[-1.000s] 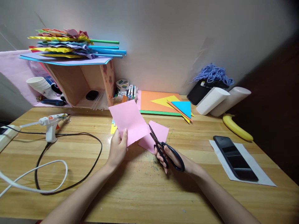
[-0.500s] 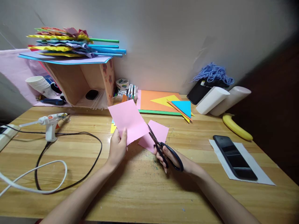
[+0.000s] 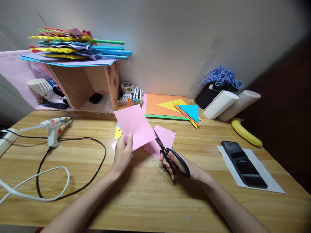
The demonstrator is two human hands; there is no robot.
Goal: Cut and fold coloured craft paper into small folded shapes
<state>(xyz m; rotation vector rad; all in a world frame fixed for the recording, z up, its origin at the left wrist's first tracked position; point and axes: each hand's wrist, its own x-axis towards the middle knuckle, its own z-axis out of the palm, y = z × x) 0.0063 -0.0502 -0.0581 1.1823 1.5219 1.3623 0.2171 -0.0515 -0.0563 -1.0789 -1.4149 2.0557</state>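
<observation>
My left hand [image 3: 123,152] pinches a square of pink paper [image 3: 134,127] by its lower edge, the thumb lying on top. The sheet is tilted and held above the table. In my right hand [image 3: 173,161] are black-handled scissors [image 3: 167,151], their blades slightly apart and pointing up and left at the right corner of the held sheet. Whether the blades touch that corner I cannot tell. Behind the scissors a second pink sheet [image 3: 167,136] rests on the wooden table [image 3: 145,200], partly covered by the held paper and the blades.
A glue gun [image 3: 52,131] with looping cables stands at the left. Folded paper flowers [image 3: 65,45] lie on a cardboard box [image 3: 80,84]. Coloured paper [image 3: 155,103] and a blue triangle [image 3: 190,111] are at the back. A phone [image 3: 244,164] and a banana [image 3: 246,132] lie right.
The held pink sheet has shifted very slightly to the right with my left hand. My right hand and the scissors look nearly unmoved.
</observation>
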